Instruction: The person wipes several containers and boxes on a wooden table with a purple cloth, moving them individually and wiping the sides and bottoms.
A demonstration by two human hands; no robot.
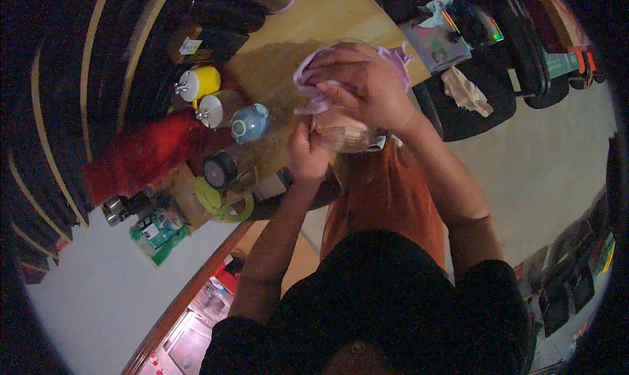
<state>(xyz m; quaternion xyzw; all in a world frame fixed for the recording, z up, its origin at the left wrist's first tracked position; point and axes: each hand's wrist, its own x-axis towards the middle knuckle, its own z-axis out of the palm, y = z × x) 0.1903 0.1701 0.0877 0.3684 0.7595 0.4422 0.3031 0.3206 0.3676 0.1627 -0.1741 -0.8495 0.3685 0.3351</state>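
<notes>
My right hand (363, 82) has its fingers curled around a bunched light purple cloth (312, 105), over the front part of the wooden table (339, 11). Just below it, my left hand (309, 151) grips the near side of a beige, blurred item (344, 132), perhaps a packet or a folded wrapping; its kind cannot be told. The right hand partly covers both the cloth and the beige item. Left of my hands a light blue ceramic cup or bowl (250, 123) lies on its side or upside down, beside a clear jar with a black lid (221, 170).
Left on the table are a yellow mug with a lid (201, 83), a red cloth (152, 151) and a yellow-green ring-shaped thing (241, 209). On the right, a black chair (481, 124) holds a crumpled beige cloth (464, 92), near a printed box (440, 48).
</notes>
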